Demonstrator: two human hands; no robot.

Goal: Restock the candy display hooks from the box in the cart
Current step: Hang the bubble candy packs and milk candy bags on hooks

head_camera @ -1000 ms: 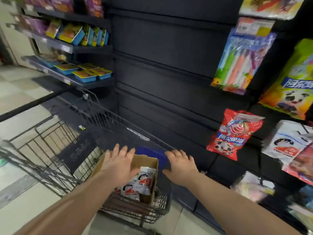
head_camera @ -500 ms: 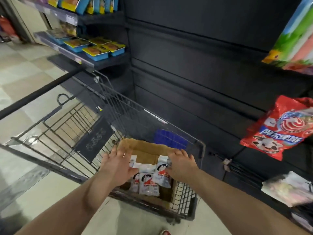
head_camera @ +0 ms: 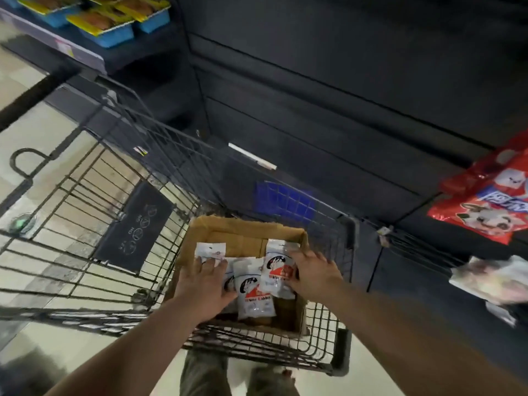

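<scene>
candy bags (head_camera: 254, 292) in the box (head_camera: 243, 227) touch left hand (head_camera: 204, 284) and right hand (head_camera: 313, 277).

The red candy bag (head_camera: 483, 208) runs off the right edge; the left hand (head_camera: 204, 284) covers a white bag's (head_camera: 210, 249) lower part.

Dark slatted wall panels (head_camera: 328, 81), pale beige tiled floor (head_camera: 14, 70), grey shelf (head_camera: 83, 57) upper left carrying blue trays (head_camera: 110, 38), dim light.
</scene>
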